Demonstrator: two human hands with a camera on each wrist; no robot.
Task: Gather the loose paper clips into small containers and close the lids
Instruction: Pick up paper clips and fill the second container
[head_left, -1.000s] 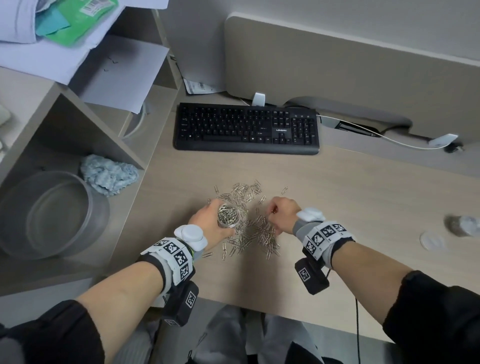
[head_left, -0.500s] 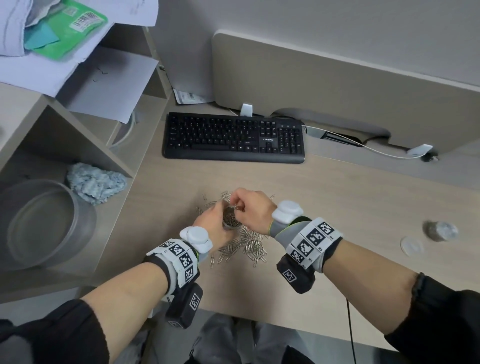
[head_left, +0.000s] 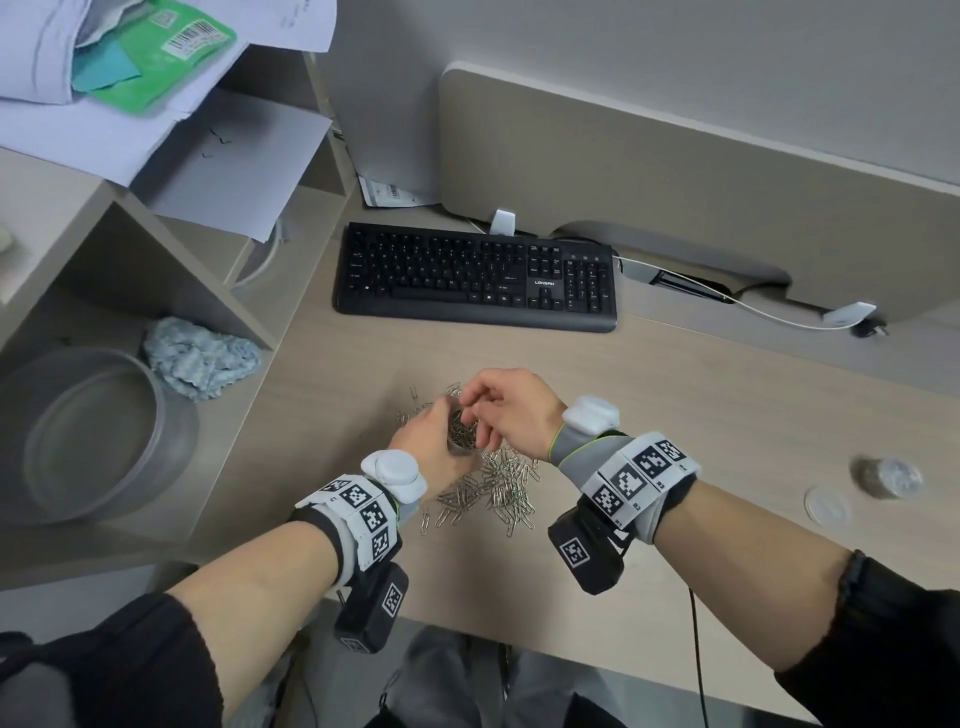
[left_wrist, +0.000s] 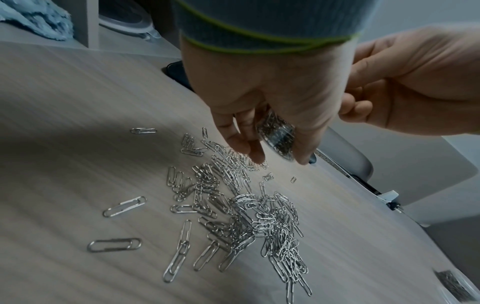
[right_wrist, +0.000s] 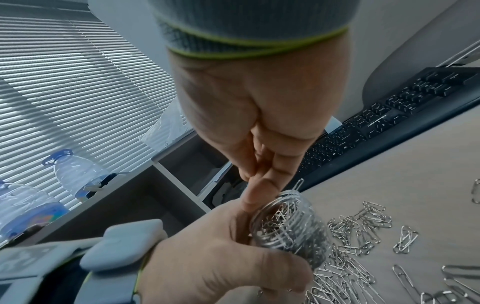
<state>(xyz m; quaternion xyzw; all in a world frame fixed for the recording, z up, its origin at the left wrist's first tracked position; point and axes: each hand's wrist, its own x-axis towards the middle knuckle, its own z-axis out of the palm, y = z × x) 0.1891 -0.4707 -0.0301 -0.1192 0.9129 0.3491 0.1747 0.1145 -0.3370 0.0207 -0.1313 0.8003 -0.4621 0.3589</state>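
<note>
My left hand (head_left: 426, 447) grips a small clear container (head_left: 461, 439), nearly full of paper clips, a little above the desk. In the left wrist view the container (left_wrist: 279, 137) sits between thumb and fingers. My right hand (head_left: 498, 410) hovers over its mouth with fingertips pinched together. The right wrist view has those fingertips (right_wrist: 249, 201) at the container's rim (right_wrist: 291, 228), pinching a paper clip (right_wrist: 298, 185) that stands up there. A pile of loose silver paper clips (head_left: 498, 488) lies on the desk under both hands, also visible as the pile (left_wrist: 246, 205).
A second small container (head_left: 888, 475), holding clips, stands at the right with a round clear lid (head_left: 826, 506) lying beside it. A black keyboard (head_left: 475, 275) lies behind the pile. At the left, a shelf holds a clear round tub (head_left: 98, 431) and a blue cloth (head_left: 200, 358).
My right hand left the pile on the desk and moved left to the mouth of the container. My left hand kept hold of the container.
</note>
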